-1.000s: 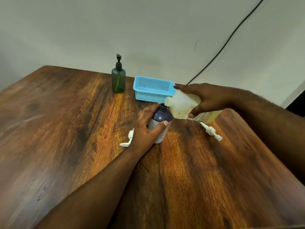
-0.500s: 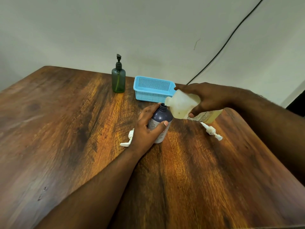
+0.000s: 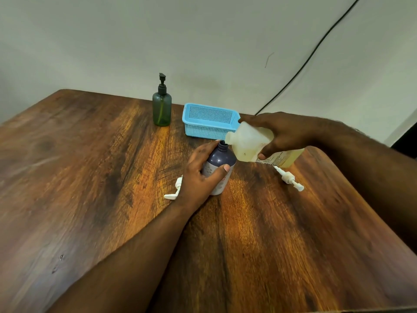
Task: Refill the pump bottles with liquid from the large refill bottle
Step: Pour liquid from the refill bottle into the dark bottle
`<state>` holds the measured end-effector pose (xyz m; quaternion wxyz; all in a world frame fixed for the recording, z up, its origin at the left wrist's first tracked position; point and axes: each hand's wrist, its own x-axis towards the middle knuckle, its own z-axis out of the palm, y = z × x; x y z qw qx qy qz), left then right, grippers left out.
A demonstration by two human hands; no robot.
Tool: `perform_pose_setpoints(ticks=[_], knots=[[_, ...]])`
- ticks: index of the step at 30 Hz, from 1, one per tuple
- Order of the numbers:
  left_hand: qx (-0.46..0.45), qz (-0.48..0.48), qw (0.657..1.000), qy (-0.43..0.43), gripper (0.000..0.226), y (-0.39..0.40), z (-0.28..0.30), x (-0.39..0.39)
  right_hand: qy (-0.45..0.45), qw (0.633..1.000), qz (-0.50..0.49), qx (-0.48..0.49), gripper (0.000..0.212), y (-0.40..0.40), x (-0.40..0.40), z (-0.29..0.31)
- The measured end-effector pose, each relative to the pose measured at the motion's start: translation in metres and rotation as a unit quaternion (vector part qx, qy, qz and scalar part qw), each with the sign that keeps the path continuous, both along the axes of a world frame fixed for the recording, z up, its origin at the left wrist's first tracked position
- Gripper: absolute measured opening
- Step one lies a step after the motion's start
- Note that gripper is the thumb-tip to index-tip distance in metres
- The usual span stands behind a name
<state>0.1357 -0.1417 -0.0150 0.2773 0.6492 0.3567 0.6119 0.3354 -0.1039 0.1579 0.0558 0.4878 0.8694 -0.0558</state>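
A dark purple bottle (image 3: 220, 160) stands upright on the wooden table (image 3: 90, 177) with its neck uncapped. My left hand (image 3: 198, 175) grips its body from the left. My right hand (image 3: 279, 134) holds the large pale refill bottle (image 3: 250, 143) tipped on its side, its mouth right at the purple bottle's opening. Yellowish liquid lies in the refill bottle. One white pump head (image 3: 174, 189) lies left of my left hand, partly hidden by it. Another white pump head (image 3: 288, 178) lies on the table under the refill bottle's base.
A green pump bottle (image 3: 161, 109) with a black pump stands at the table's far edge. A blue plastic basket (image 3: 209, 120) sits to its right, just behind the pouring spot. A black cable (image 3: 304, 64) runs down the wall.
The refill bottle's mouth has dropped slightly and sits closer over the purple bottle's neck. Both hands keep their holds.
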Motion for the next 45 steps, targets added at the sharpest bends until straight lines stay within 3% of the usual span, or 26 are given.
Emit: perform_pose_setpoints(ticks=[45], knots=[[-0.013, 0.002, 1.000, -0.004, 0.058, -0.0051, 0.0039, 0.0000, 0.010, 1.000, -0.005, -0.008, 0.093, -0.0034, -0.0016, 0.0017]])
